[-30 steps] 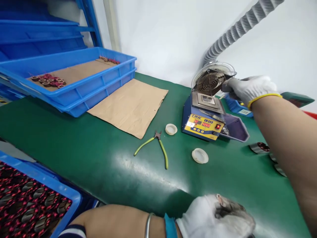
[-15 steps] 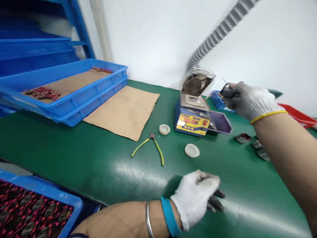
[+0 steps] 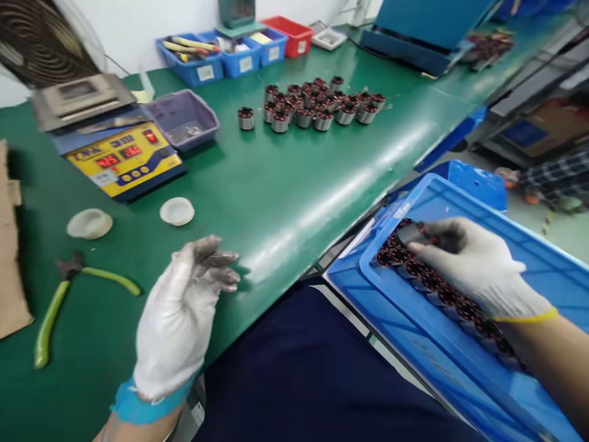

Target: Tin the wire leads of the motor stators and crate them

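Note:
My gloved right hand (image 3: 478, 264) is closed around a wire-wound motor stator (image 3: 411, 234) at the far corner of a blue crate (image 3: 519, 245). Below and beside it, rows of copper-wound stators (image 3: 442, 288) line one side of that crate. My left hand (image 3: 179, 319), also gloved, is above the green table (image 3: 257, 202) near its front edge. Its fingers are loosely bent and apart, with nothing in them. Left of that hand lie green-handled cutters (image 3: 73, 270), their handles spread. Two shallow white dishes, one round dish (image 3: 177, 211) and another dish (image 3: 89, 223), are beyond them.
A group of stators (image 3: 317, 104) stands farther back on the table. The yellow-fronted solder pot (image 3: 122, 159) is at left, beside a purple bin (image 3: 184, 120). Blue bins (image 3: 243, 58) and a red bin (image 3: 289, 40) line the wall. A person's plaid sleeve (image 3: 556, 175) shows at far right.
The view has swung to the right. My right hand has moved with the stator from near the solder pot to the crate. My left hand stays open over the table.

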A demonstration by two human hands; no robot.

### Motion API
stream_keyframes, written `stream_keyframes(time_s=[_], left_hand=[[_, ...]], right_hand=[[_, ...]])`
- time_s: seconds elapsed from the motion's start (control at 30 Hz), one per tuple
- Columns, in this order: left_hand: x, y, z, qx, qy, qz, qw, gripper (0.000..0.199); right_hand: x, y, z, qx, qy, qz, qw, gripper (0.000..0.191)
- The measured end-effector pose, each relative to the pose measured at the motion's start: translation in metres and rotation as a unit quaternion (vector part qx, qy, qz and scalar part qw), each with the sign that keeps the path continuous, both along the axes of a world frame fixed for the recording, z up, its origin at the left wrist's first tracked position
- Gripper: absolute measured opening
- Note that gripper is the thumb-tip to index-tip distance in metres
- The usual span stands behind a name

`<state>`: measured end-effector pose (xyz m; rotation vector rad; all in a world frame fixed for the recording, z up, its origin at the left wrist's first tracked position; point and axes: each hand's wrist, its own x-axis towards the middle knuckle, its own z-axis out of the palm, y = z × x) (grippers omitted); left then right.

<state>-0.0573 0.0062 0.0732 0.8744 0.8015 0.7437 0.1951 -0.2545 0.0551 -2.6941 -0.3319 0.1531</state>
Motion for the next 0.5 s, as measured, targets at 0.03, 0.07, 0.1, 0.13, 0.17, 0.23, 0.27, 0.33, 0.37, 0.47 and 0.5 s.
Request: stream_keyframes(time_s=[0.03,0.07,0.1,0.13,0.17,0.23,0.27,0.33,0.37,0.47,0.5], left_hand=[[0.001,0.000,0.002,0.008,0.001,0.014,1.000,0.016],[0.002,0.000,0.004,0.013,0.003,0.026,1.000,0.015],[0.002,0.000,0.005,0.014,0.009,0.036,0.999,0.016],[0.003,0.001,0.005,0.012,0.019,0.043,0.999,0.017],[0.003,0.003,0.005,0.010,0.028,0.049,0.998,0.017],[0.003,0.006,0.003,0.011,0.039,0.052,0.998,0.016],[0.003,0.008,0.001,0.014,0.041,0.049,0.998,0.016],[0.001,0.012,-0.004,0.025,0.035,0.039,0.998,0.016],[0.001,0.013,-0.006,0.028,0.031,0.036,0.998,0.016],[-0.001,0.012,-0.010,0.023,0.026,0.031,0.999,0.020],[-0.001,0.010,-0.010,0.018,0.028,0.027,0.999,0.023]], right_hand=[[-0.004,-0.021,-0.011,-0.031,0.020,-0.018,0.999,0.043],[-0.008,-0.037,-0.021,-0.059,0.044,-0.026,0.997,0.039],[-0.012,-0.050,-0.032,-0.082,0.068,-0.025,0.994,0.034],[-0.015,-0.058,-0.042,-0.102,0.086,-0.017,0.991,0.031],[-0.018,-0.062,-0.052,-0.117,0.100,-0.005,0.988,0.029],[-0.022,-0.064,-0.070,-0.137,0.111,0.016,0.984,0.027],[-0.023,-0.063,-0.077,-0.144,0.110,0.022,0.983,0.026],[-0.021,-0.060,-0.087,-0.155,0.098,0.028,0.983,0.027],[-0.019,-0.060,-0.089,-0.161,0.090,0.031,0.982,0.028],[-0.004,-0.064,-0.084,-0.179,0.058,0.055,0.980,0.023],[0.004,-0.064,-0.079,-0.186,0.041,0.068,0.979,0.021]])
